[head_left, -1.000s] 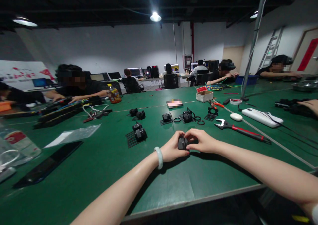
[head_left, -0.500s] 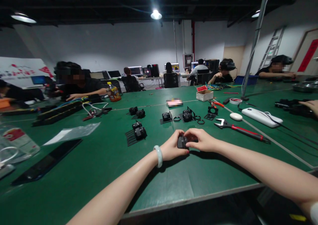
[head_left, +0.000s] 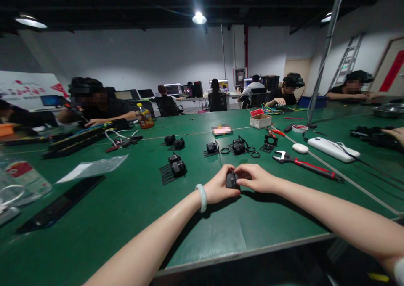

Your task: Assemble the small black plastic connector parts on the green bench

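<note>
Between both hands, low over the green table (head_left: 208, 227), is a small black plastic part (head_left: 232, 180), partly covered by fingers. My left hand (head_left: 219, 186), with a pale bangle at the wrist, grips it from the left, thumb at the near side. My right hand (head_left: 257, 178) pinches its right side with thumb and fingertips. Beyond the hands lie similar black parts with slotted plates (head_left: 212, 148), black rings (head_left: 225, 150) and a black square bracket with a round hole (head_left: 270, 141). More black parts (head_left: 177, 168) sit left of my hands.
At right lie an adjustable wrench (head_left: 307, 167), a white oval object (head_left: 300, 148) and a white power bank (head_left: 333, 149) with a cable. A small box (head_left: 260, 120) stands farther back. A dark flat panel (head_left: 59, 204) and plastic bag (head_left: 93, 168) lie left. Co-workers sit around the table.
Both hands stay on the black part, with barely any shift of the fingers. A co-worker at the back right has lowered a hand from near the face towards the table.
</note>
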Tool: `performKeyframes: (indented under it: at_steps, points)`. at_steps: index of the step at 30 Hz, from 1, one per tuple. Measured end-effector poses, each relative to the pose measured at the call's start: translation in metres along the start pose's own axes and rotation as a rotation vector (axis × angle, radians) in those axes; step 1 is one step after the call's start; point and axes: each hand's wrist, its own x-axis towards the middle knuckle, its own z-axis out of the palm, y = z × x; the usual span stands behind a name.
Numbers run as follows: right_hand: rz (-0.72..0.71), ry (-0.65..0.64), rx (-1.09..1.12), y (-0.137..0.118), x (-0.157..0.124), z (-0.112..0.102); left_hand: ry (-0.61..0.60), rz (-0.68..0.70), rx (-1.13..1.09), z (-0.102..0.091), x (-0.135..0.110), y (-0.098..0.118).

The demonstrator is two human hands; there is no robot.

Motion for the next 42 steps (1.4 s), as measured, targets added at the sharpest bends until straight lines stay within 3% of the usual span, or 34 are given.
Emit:
performKeyframes:
  at_steps: [10,18,23,28,42]
  points:
    - [0.045,0.003,0.129,0.001,0.001,0.001,0.002,0.002,0.025,0.0,0.001,-0.001]
    - [0.028,0.017,0.027,-0.003,0.0,-0.002,0.0,0.006,0.009,0.0,0.001,0.0]
    - [-0.059,0.1,-0.037,-0.011,0.0,-0.008,0.01,0.001,0.014,0.001,0.001,-0.002]
    - [-0.132,0.071,-0.061,-0.014,-0.002,-0.007,0.012,0.016,0.02,0.001,0.0,-0.002]
    - [-0.069,0.088,-0.037,-0.01,-0.002,0.0,0.008,0.022,-0.012,0.001,-0.001,0.002]
